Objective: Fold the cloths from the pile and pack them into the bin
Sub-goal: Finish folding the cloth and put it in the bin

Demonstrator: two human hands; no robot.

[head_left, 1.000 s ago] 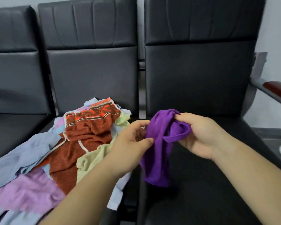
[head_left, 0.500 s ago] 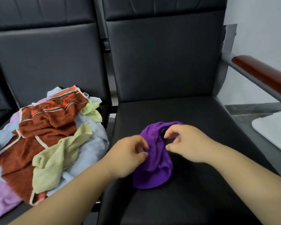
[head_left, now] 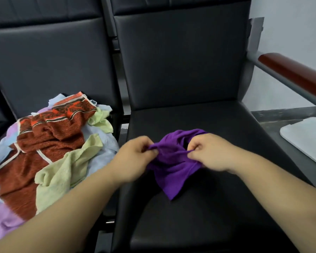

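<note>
A purple cloth (head_left: 171,167) hangs bunched between my two hands just above the black seat (head_left: 199,216) of the right-hand chair. My left hand (head_left: 135,157) pinches its left edge and my right hand (head_left: 210,152) pinches its right edge, fingers curled. A lower corner of the cloth points down toward the seat. The pile of cloths (head_left: 49,152) lies on the chair to the left: a rust-red patterned towel on top, pale green, light blue and lilac pieces around it. No bin shows clearly.
A red-brown armrest (head_left: 292,75) on a grey bar runs along the right side. A white flat object (head_left: 306,137) lies on the grey floor at the right edge. Black chair backs stand behind both seats.
The cloth came over from near the pile and down toward the right-hand seat. Both hands now pinch its edges and have drawn slightly apart. The view swung right.
</note>
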